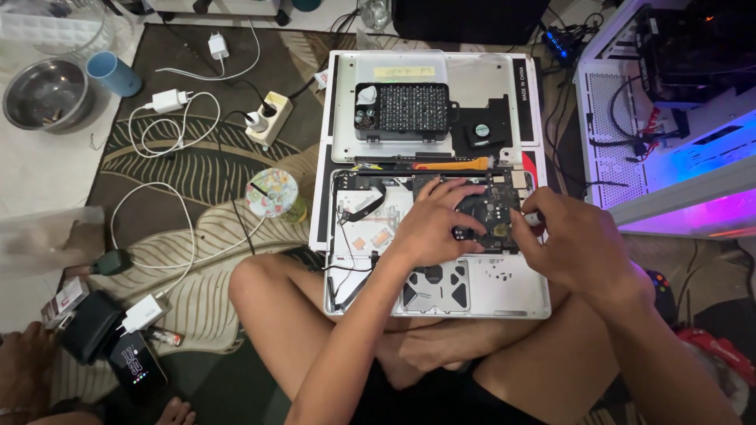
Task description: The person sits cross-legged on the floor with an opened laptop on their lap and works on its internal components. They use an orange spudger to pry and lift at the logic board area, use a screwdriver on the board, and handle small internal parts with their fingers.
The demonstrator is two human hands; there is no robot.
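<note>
An opened silver laptop chassis (504,299) rests on my crossed legs, its insides showing. My left hand (435,224) lies flat on the dark circuit board (494,211) inside it, fingers spread toward the right. My right hand (568,240) is curled at the board's right edge, pinching a small tool with a red and white handle (533,219); its tip is hidden. Behind the chassis lies the laptop's removed bottom panel (488,79), carrying a black screwdriver-bit case (403,110), a black fan (482,130) and an orange pry tool (450,164).
On the patterned rug: a floral round tin (272,193), a power strip (268,118), white chargers and cables (167,101), a steel bowl (43,93), a blue cup (113,73). A lit computer case (677,102) stands right. Another person's hand (24,366) and a phone (135,364) sit lower left.
</note>
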